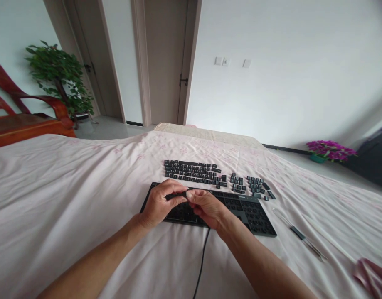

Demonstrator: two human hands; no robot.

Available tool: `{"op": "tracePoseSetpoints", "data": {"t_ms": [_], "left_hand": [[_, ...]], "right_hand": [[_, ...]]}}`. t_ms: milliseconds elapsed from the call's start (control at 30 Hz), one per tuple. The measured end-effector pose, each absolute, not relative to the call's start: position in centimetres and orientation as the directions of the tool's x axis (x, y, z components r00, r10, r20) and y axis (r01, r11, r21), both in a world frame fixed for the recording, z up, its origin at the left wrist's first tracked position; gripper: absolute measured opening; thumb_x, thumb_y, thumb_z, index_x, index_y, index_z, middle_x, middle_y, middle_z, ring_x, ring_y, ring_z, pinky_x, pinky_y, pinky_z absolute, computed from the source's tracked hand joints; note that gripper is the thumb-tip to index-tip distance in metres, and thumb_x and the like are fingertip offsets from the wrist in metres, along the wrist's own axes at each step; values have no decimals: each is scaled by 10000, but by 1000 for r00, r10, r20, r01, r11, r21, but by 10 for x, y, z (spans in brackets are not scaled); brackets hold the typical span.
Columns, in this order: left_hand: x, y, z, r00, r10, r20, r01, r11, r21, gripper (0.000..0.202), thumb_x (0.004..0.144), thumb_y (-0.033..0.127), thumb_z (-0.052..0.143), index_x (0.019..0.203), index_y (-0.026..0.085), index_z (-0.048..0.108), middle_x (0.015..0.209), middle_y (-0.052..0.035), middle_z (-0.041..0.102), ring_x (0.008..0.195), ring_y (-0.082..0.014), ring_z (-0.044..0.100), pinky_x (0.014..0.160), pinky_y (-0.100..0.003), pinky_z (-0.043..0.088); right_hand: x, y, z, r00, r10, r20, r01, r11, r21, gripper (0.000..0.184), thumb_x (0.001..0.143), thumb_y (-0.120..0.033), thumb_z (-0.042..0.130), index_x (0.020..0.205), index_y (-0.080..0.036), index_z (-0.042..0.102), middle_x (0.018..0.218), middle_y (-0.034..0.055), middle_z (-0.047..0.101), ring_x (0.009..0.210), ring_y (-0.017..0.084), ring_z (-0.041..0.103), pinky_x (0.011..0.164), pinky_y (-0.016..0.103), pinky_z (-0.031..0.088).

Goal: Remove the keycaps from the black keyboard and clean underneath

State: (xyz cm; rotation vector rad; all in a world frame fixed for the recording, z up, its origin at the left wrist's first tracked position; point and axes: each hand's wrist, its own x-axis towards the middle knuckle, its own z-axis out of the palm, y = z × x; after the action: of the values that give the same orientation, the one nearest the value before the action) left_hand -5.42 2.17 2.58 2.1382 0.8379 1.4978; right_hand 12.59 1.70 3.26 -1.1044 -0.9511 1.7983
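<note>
A pink floral cloth [85, 199] spreads beneath the black keyboard [237, 206], which lies flat at centre, presumably for easy reach. Over it the left hand [159, 201] and right hand [209, 207] meet, probably for steadiness; their fingers pinch together, though I cannot tell whether around anything. A wire-ended tool [297, 233] rests at four o'clock; loose keycaps [191, 171] sit from eleven to two, grouped seemingly to preserve their order.
</note>
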Motion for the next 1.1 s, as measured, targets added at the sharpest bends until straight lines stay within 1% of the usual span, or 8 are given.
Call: {"op": "tracePoseSetpoints", "data": {"t_ms": [100, 200, 533, 700, 833, 967, 1033, 1100], "left_hand": [[-56, 22, 25, 239, 649, 722, 241, -760, 604, 141, 806, 248, 711, 936, 195, 719, 899, -59, 700, 878, -172, 658, 786, -287, 540], [-57, 22, 25, 252, 642, 724, 272, -765, 583, 155, 812, 235, 704, 960, 194, 715, 907, -61, 695, 869, -165, 657, 773, -277, 542], [-58, 22, 23, 307, 602, 737, 341, -793, 505, 188, 836, 210, 673, 1021, 202, 710, 933, -57, 678, 872, -153, 654, 772, -263, 549], [-57, 23, 20, 325, 552, 768, 347, -825, 446, 185, 834, 202, 678, 1016, 203, 708, 911, -45, 679, 847, -138, 659, 754, -243, 552], [-56, 19, 14, 341, 513, 788, 348, -847, 402, 197, 850, 190, 658, 1043, 202, 695, 920, -44, 685, 852, -133, 665, 760, -232, 555], [-56, 17, 10, 405, 515, 755, 371, -848, 379, 247, 867, 232, 640, 1111, 224, 675, 977, -51, 690, 896, -149, 666, 797, -251, 551], [-58, 20, 10, 427, 543, 723, 393, -832, 392, 355, 867, 275, 641, 1220, 236, 623, 1054, -62, 683, 909, -158, 664, 834, -276, 545], [-64, 27, 11, 387, 605, 696, 458, -781, 425, 402, 882, 296, 615, 1279, 242, 582, 1116, -68, 669, 937, -167, 658, 882, -304, 529]], "right_hand": [[120, 13, 33, -354, 839, -412, -331, -525, -784, 445, 444, -349, 920, 697, -153, 610, 600, -52, 530, 506, 39, 365, 447, 193, 115], [119, 13, 33, -377, 815, -441, -365, -568, -738, 419, 468, -285, 914, 738, -158, 620, 650, -50, 568, 523, 41, 414, 446, 180, 143], [120, 8, 32, -334, 826, -454, -400, -560, -726, 363, 531, -301, 888, 760, -157, 645, 713, -24, 621, 536, 48, 456, 425, 163, 192], [119, 5, 31, -309, 839, -448, -401, -542, -738, 401, 485, -317, 912, 724, -153, 635, 662, -30, 586, 512, 36, 416, 411, 152, 174], [114, -4, 29, -271, 880, -391, -416, -473, -777, 433, 450, -353, 920, 700, -143, 636, 605, -35, 538, 513, 40, 398, 410, 158, 169], [119, -7, 23, -210, 929, -306, -322, -361, -875, 411, 529, -452, 864, 687, -142, 645, 530, -46, 470, 474, 46, 335, 412, 190, 165], [134, -1, 21, -133, 960, -247, -198, -270, -942, 391, 595, -494, 808, 718, -148, 672, 519, -45, 470, 463, 57, 334, 424, 206, 196], [158, 9, 20, -8, 991, -134, 9, -134, -991, 342, 662, -481, 750, 779, -162, 712, 547, -27, 522, 486, 84, 396, 461, 224, 273]]}}
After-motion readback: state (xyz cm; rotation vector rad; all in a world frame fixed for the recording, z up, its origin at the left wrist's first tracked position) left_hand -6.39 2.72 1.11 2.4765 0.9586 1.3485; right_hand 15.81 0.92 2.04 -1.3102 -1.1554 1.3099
